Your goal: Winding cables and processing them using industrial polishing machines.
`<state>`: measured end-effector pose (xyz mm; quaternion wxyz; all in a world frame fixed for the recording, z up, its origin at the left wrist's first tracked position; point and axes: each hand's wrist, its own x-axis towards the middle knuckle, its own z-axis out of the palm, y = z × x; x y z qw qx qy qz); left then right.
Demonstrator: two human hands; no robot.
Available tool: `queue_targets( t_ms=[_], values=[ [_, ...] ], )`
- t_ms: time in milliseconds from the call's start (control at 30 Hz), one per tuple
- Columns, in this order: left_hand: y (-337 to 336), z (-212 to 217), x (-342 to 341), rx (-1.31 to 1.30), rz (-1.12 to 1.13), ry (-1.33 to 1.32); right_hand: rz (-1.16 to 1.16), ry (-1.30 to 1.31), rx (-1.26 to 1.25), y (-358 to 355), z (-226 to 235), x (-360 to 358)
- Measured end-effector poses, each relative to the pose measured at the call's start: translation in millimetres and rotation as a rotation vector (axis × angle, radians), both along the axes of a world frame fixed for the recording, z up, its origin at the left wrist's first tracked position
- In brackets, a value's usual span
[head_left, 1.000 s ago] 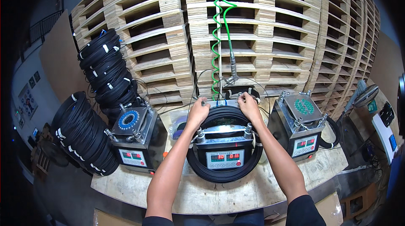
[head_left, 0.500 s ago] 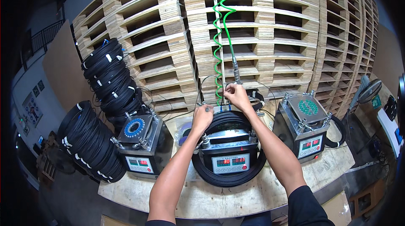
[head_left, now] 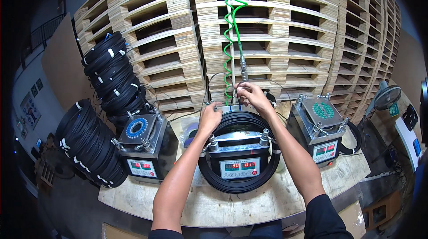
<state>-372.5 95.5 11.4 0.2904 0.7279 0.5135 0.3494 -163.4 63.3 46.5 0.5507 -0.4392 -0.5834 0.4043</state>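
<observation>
A coil of black cable (head_left: 206, 174) lies around the middle polishing-type machine (head_left: 240, 167), a dark box with a lit panel and a metal clamp plate on top. Behind the coil, my left hand (head_left: 210, 117) is closed, with a small metallic piece just showing at its fingertips; its kind I cannot make out. Higher and to the right, my right hand (head_left: 254, 96) pinches a thin black cable near its fingertips. The metal nozzle (head_left: 244, 70) of a green spiral air hose (head_left: 238, 29) hangs just above that hand. Blue-tipped cable ends stand between my hands, partly hidden.
Similar machines stand at left (head_left: 141, 147) and right (head_left: 318, 129), one with a blue ring of parts, the other with green ones. Stacks of black cable coils (head_left: 91, 145) rise at the left. Wooden pallets (head_left: 267, 20) wall off the back; a fan (head_left: 387, 97) stands far right.
The whole view has shifted slightly. My right hand has moved a little up and right, its fingers somewhat more spread behind the pinch. My left hand stays nearly in place.
</observation>
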Motion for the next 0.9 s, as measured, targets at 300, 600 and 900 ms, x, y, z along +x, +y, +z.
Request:
queue_targets(
  t_ms=[300,600,900],
  values=[
    [15,-21,2,0.312,0.032,0.091,-0.018,-0.277,0.125,4,-19,1],
    [6,-15,-10,0.140,0.081,0.052,-0.375,-0.604,-0.018,-17,-44,16],
    [4,-3,-2,-0.010,0.033,0.057,-0.453,-0.500,0.015,-15,-74,30]
  ],
)
